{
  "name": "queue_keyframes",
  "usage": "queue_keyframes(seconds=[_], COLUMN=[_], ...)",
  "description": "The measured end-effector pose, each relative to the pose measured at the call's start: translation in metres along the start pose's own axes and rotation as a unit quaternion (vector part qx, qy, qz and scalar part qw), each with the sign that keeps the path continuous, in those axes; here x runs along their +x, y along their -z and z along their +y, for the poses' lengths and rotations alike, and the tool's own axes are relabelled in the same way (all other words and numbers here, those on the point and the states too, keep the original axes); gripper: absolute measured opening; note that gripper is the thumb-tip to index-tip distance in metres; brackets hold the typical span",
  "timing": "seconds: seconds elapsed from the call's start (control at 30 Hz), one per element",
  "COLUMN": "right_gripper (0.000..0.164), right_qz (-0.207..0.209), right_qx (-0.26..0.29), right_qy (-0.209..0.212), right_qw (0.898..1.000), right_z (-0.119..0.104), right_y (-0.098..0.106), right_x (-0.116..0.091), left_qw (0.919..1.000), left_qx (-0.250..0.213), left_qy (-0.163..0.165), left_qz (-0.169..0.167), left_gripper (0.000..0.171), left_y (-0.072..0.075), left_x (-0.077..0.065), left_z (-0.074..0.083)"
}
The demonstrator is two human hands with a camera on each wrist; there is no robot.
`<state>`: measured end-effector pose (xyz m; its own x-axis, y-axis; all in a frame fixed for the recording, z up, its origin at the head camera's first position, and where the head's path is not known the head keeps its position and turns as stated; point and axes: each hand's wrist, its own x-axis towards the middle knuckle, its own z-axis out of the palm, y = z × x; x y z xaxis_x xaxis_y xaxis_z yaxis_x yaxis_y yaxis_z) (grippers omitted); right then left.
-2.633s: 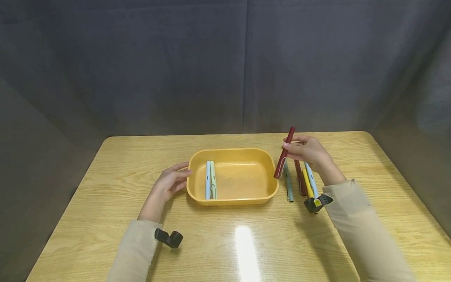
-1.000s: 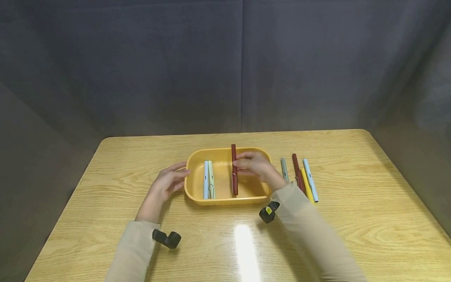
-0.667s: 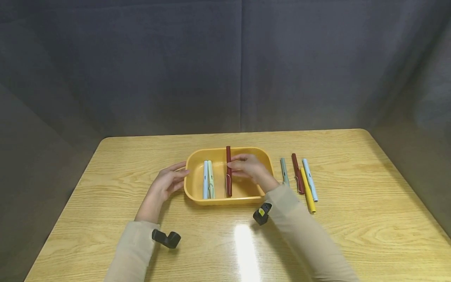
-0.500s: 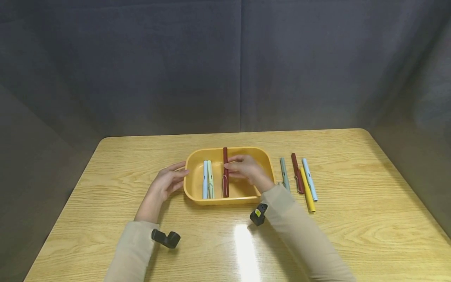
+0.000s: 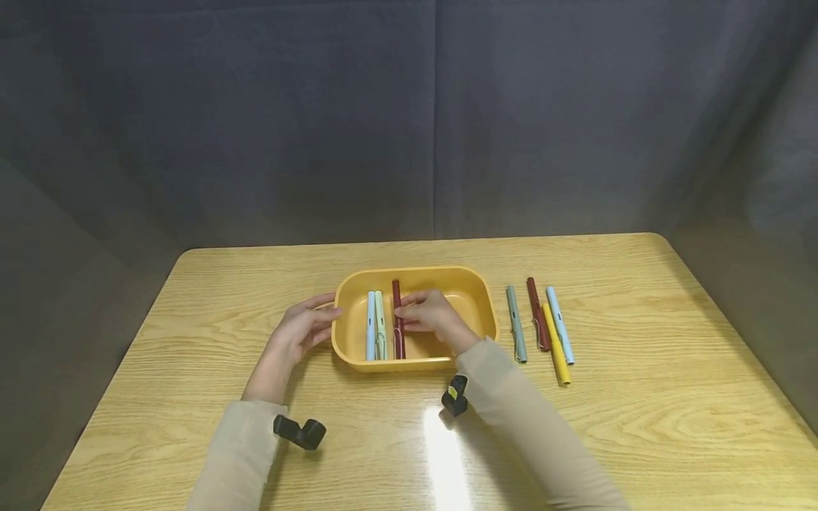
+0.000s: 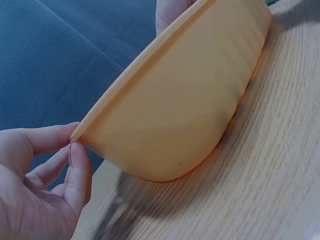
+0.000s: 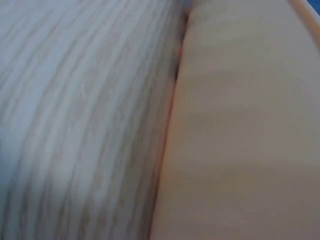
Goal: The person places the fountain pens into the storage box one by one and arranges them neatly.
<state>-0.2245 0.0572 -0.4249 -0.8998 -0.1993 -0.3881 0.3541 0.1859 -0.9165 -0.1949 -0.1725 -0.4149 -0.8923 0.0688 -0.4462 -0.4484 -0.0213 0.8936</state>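
Observation:
My left hand [image 5: 297,335] pinches the left rim of a yellow plastic tray [image 5: 414,366] between thumb and fingers; the left wrist view shows this grip up close. Inside the tray, my right hand [image 5: 437,319] holds a dark red pen [image 5: 397,292] by its middle, clip toward me. Just left of it, a light blue pen [image 5: 371,328] and a pale green pen [image 5: 380,319] lie side by side on the tray floor. In the right wrist view only the tray's outer wall [image 7: 245,120] and the tabletop show; the hand is out of sight there.
Right of the tray lie a grey-green pen [image 5: 516,325], another dark red pen [image 5: 537,312], a yellow pen [image 5: 557,348] and a second light blue pen [image 5: 560,323]. The wooden table [image 5: 652,397] ends at a dark curtain [image 5: 307,142] behind and at the sides.
My right hand has brought the dark red pen from the right of the tray into it, then leftward and down beside the pale green pen. My left hand stays on the rim.

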Motion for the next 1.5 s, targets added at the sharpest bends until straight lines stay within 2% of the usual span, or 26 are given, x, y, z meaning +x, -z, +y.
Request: queue_keyframes(seconds=[0.23,0.47,1.17,1.5], right_gripper=[0.029,0.030,0.029,0.024], right_qz=[0.003,0.010,0.014,0.021], right_qx=[0.001,-0.001,-0.040,-0.052], right_qy=[0.011,0.003,0.005,0.007], right_qw=[1.000,1.000,0.999,0.998], right_z=[0.001,-0.001,0.001,0.004], right_y=[-0.007,-0.009,-0.011,-0.013], right_x=[0.001,0.001,0.002,0.004], left_qw=[1.0000,0.9998,1.0000,1.0000], left_qx=[0.004,0.019,0.008,0.004], left_qy=[0.003,-0.005,-0.003,0.003], left_qz=[0.004,-0.007,-0.004,-0.001], left_gripper=[0.059,0.059,0.059,0.059], left_y=[-0.001,-0.001,-0.001,-0.001], left_x=[0.001,0.001,0.001,-0.001], left_z=[0.001,0.001,0.000,-0.001])
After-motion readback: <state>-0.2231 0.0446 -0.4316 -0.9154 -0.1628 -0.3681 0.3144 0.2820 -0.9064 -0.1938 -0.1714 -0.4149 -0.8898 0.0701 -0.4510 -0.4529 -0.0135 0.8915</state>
